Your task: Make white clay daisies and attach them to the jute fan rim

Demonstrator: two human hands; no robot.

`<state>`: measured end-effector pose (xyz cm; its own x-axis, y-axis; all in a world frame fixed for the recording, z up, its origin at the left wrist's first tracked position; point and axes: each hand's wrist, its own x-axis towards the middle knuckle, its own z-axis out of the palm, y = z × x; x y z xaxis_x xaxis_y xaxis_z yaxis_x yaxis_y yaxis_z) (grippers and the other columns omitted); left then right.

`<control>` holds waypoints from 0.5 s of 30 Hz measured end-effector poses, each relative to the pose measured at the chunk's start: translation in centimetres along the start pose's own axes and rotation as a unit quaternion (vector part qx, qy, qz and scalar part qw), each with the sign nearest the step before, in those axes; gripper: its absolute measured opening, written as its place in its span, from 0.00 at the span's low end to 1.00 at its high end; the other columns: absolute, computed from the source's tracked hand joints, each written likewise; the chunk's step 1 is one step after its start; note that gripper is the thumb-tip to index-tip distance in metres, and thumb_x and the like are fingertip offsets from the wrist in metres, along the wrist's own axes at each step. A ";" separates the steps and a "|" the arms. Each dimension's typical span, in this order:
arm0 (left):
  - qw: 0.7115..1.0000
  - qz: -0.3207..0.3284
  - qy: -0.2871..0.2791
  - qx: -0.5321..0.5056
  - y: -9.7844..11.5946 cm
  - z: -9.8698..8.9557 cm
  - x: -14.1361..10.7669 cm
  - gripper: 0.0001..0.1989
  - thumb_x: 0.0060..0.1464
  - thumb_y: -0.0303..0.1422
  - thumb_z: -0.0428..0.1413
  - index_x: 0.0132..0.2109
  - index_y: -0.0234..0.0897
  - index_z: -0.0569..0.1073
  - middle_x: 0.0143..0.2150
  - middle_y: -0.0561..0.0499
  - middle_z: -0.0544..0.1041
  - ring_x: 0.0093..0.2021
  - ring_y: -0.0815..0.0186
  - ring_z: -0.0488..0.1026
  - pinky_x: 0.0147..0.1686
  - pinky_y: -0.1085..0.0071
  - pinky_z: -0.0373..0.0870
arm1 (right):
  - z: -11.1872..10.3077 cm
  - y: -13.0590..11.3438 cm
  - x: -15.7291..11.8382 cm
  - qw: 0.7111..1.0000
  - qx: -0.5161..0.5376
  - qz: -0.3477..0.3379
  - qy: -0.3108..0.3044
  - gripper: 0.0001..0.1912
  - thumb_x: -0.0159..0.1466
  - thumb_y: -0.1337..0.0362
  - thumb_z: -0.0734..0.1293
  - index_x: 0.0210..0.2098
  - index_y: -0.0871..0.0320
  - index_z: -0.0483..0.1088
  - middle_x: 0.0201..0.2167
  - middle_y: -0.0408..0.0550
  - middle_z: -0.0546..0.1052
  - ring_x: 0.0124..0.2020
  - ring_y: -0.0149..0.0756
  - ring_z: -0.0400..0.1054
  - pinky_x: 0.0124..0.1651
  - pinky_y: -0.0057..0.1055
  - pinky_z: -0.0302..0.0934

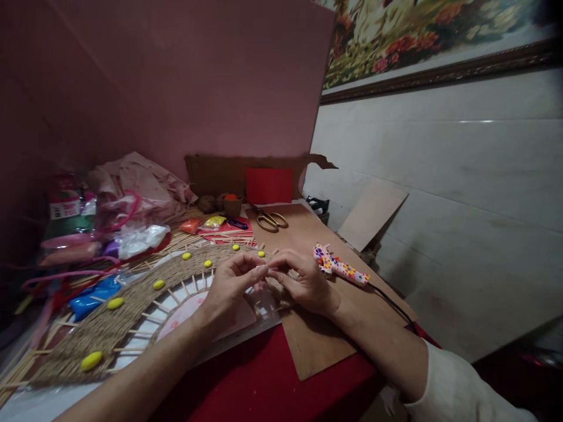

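On the red-covered worktop (246, 375), a twine-woven arch (136, 299) with yellow ovals (115, 303) stretches from near left to below the hands. Left hand (234, 276) and right hand (304, 282) curl, fingertips pinched together; whether they grip anything, one cannot tell. Beyond: a flowered, corded tool (347, 271), then scissors (264, 213).

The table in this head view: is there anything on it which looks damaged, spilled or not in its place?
Yes: the brown cardboard standing behind the red card looks torn, because a ragged strip juts out at its right end. I notice no spill around the woven twine piece.
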<state>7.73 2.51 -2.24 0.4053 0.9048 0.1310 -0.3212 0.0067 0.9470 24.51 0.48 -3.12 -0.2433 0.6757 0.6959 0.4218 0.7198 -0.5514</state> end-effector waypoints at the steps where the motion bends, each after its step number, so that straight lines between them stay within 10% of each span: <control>1: 1.000 0.000 -0.001 0.002 0.0 0.0 0.0 0.09 0.44 0.32 0.65 0.32 0.34 0.73 0.24 0.54 0.75 0.22 0.73 0.68 0.26 0.76 0.64 | 0.0 0.0 0.0 1.000 -0.001 0.005 0.002 0.03 0.62 0.66 0.66 0.37 0.58 0.70 0.32 0.47 0.74 0.34 0.33 0.69 0.38 0.31 0.64; 15: 1.000 0.000 -0.011 -0.009 -0.5 -0.2 0.1 0.08 0.44 0.31 0.64 0.30 0.35 0.73 0.23 0.55 0.74 0.22 0.73 0.67 0.26 0.75 0.65 | 0.0 0.1 0.0 1.000 -0.015 0.011 -0.013 0.04 0.63 0.66 0.65 0.36 0.58 0.71 0.31 0.47 0.75 0.34 0.33 0.69 0.38 0.31 0.64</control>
<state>7.76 2.70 -2.72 0.4234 0.8955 0.1372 -0.3358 0.0144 0.9418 24.61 0.52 -3.19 -0.2560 0.6954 0.6715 0.4527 0.7000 -0.5523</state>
